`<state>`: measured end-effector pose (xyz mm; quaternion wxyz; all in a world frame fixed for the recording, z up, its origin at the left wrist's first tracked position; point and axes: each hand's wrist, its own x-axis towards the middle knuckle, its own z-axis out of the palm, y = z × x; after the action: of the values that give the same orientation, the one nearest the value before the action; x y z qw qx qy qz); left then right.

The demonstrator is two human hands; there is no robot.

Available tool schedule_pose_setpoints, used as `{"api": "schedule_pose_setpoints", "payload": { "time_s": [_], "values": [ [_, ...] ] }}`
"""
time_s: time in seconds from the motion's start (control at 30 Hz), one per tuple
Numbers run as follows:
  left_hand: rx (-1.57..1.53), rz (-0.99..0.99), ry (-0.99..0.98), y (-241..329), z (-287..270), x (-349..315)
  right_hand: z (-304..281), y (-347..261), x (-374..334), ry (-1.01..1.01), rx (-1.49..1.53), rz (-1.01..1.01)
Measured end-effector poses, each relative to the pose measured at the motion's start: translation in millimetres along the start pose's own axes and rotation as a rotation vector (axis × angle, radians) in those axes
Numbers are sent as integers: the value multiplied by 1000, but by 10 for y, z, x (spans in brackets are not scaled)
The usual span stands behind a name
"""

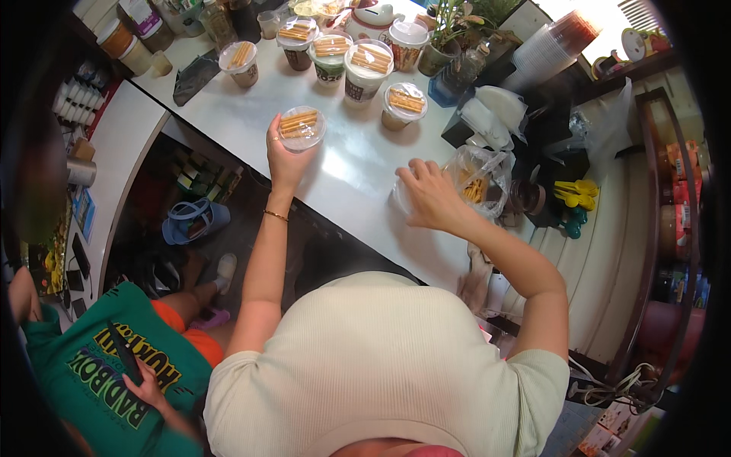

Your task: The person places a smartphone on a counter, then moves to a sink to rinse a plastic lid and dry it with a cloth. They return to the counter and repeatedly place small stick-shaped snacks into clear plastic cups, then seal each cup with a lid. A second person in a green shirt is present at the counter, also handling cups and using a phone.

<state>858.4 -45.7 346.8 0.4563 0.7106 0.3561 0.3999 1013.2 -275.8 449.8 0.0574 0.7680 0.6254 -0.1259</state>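
My left hand is wrapped round a cup whose clear lid carries several biscuit sticks. It is at the near edge of the white counter. My right hand has its fingers bent over a clear round plastic piece, which looks like a lid and is partly hidden by the hand. Beside that hand is a clear plastic bag with more biscuit sticks inside. Several lidded cups topped with sticks stand farther back, among them a large one and a small one.
Stacked plastic cups, a potted plant and a tissue holder line the back right. Yellow spoons are at the right. A person in a green shirt sits at lower left, near a blue basket.
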Motion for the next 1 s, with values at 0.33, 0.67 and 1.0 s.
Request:
{"api": "schedule_pose_setpoints", "payload": {
  "time_s": [0.33, 0.67, 1.0],
  "values": [
    [193, 403, -62, 249, 251, -913, -292, 707, 1281, 351, 177, 263],
    [-239, -64, -229, 462, 1158, -570, -16, 1330, 1331, 167, 359, 408],
    [-4, 165, 74, 70, 1852, -22, -1361, 1354, 721, 390, 395, 200]
  ]
}}
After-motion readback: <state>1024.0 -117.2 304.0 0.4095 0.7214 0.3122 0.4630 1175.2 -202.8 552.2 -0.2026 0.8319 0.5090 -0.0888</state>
